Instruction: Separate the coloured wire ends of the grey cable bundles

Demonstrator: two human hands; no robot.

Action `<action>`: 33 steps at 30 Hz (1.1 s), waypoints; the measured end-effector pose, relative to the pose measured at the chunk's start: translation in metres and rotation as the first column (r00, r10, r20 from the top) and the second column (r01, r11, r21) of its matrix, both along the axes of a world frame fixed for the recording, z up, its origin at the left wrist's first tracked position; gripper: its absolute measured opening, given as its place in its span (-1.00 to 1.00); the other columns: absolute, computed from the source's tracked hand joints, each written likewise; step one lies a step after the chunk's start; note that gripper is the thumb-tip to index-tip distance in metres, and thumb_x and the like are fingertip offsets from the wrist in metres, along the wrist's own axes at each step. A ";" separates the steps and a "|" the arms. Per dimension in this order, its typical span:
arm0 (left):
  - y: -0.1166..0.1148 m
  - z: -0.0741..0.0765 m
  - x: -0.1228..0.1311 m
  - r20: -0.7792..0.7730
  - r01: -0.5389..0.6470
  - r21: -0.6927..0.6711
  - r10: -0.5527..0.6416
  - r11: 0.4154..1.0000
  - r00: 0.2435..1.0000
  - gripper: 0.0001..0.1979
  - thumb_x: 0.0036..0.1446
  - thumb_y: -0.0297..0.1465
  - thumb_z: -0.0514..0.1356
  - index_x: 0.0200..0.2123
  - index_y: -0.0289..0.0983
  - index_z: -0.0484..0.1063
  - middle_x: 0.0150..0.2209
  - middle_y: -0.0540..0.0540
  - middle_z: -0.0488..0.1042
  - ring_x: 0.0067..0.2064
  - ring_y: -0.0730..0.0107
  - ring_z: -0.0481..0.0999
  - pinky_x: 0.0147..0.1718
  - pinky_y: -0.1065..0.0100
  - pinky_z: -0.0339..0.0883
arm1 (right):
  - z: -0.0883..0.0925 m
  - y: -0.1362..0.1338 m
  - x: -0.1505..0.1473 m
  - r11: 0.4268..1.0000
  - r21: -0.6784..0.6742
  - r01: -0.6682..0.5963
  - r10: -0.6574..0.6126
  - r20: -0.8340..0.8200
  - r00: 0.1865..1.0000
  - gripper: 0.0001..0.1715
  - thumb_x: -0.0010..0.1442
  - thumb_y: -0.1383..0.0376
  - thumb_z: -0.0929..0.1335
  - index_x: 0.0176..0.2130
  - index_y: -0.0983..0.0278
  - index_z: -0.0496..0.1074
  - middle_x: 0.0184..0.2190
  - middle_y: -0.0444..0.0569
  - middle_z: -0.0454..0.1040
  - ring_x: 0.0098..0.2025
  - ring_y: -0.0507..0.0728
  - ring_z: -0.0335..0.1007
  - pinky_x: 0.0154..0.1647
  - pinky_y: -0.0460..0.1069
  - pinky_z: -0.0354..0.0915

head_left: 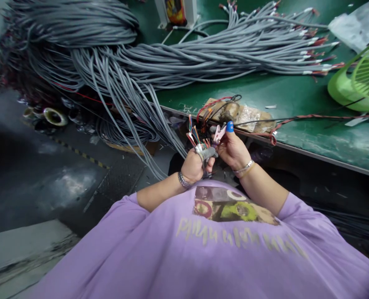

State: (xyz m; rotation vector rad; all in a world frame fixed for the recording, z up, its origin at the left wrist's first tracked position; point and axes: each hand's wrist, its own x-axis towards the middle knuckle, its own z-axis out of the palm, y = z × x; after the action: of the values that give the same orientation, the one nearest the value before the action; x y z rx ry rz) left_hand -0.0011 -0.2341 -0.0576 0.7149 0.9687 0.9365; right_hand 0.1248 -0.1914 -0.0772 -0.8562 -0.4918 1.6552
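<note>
Several coloured wire ends [196, 135] fan upward at mid-frame from grey cable [208, 153] lying crosswise in the left hand's [193, 166] closed grip; just right, a pink clip-like tool [219, 133] (slanting up rightward) is pinched by the right hand [235, 150].

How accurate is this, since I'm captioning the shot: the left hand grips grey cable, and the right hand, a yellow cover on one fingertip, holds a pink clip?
The fingertip cover is blue, not yellow, as the head view shows; the left hand grips grey cable and the right hand holds a pink clip.
</note>
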 end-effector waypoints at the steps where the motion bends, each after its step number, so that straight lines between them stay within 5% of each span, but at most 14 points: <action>1: 0.000 0.000 0.000 -0.007 -0.002 -0.002 0.002 1.000 1.000 -0.59 -0.14 -0.08 0.38 -0.47 -0.26 0.34 -0.68 0.10 0.32 -0.71 0.62 0.21 -0.73 0.49 0.05 | 0.000 -0.001 0.001 1.000 -0.007 -0.017 0.017 -0.016 1.000 -0.33 0.04 -0.32 0.40 -0.32 0.22 0.51 -0.52 -0.15 0.51 -0.50 -0.01 0.34 -0.47 -0.08 0.27; 10: -0.012 0.005 -0.005 -0.054 -0.030 0.025 0.031 0.999 0.998 -0.56 -0.15 -0.05 0.39 -0.45 -0.24 0.33 -0.69 0.10 0.35 -0.74 0.58 0.24 -0.74 0.47 0.06 | 0.010 -0.010 0.013 0.986 -0.048 -0.159 0.158 -0.024 0.987 -0.30 0.16 -0.33 0.28 -0.27 0.21 0.50 -0.46 -0.10 0.51 -0.50 0.02 0.33 -0.47 -0.06 0.28; 16: -0.012 0.008 0.000 -0.066 -0.105 0.041 0.108 0.994 0.992 -0.57 -0.14 -0.05 0.38 -0.48 -0.24 0.31 -0.68 0.10 0.35 -0.74 0.59 0.23 -0.74 0.48 0.05 | 0.020 -0.013 0.011 0.989 -0.107 -0.105 0.107 0.013 0.994 -0.56 0.19 -0.09 0.42 -0.36 0.22 0.46 -0.51 -0.16 0.47 -0.54 -0.03 0.26 -0.51 -0.11 0.26; 25: -0.005 0.003 0.002 -0.011 -0.163 0.023 0.163 0.986 0.986 -0.61 -0.11 -0.11 0.39 -0.45 -0.25 0.33 -0.68 0.12 0.33 -0.71 0.60 0.24 -0.73 0.50 0.08 | 0.019 -0.006 0.005 0.987 -0.148 -0.059 0.062 0.017 0.998 -0.39 0.00 -0.23 0.49 -0.41 0.24 0.41 -0.58 -0.18 0.41 -0.57 -0.04 0.24 -0.57 -0.13 0.22; 33: -0.004 0.003 0.003 -0.029 -0.137 0.002 0.137 0.991 0.990 -0.57 -0.14 -0.08 0.40 -0.44 -0.25 0.33 -0.67 0.12 0.36 -0.72 0.59 0.26 -0.74 0.49 0.11 | 0.016 -0.007 0.006 0.992 -0.092 -0.082 0.082 -0.006 0.997 -0.48 0.13 -0.19 0.43 -0.32 0.20 0.50 -0.49 -0.16 0.51 -0.47 0.00 0.35 -0.47 -0.08 0.27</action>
State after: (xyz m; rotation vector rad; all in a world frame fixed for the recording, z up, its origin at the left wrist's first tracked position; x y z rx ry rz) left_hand 0.0017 -0.2382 -0.0544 0.6702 1.0539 1.0480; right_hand 0.1311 -0.1983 -0.0614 -0.9125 -0.4572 1.7652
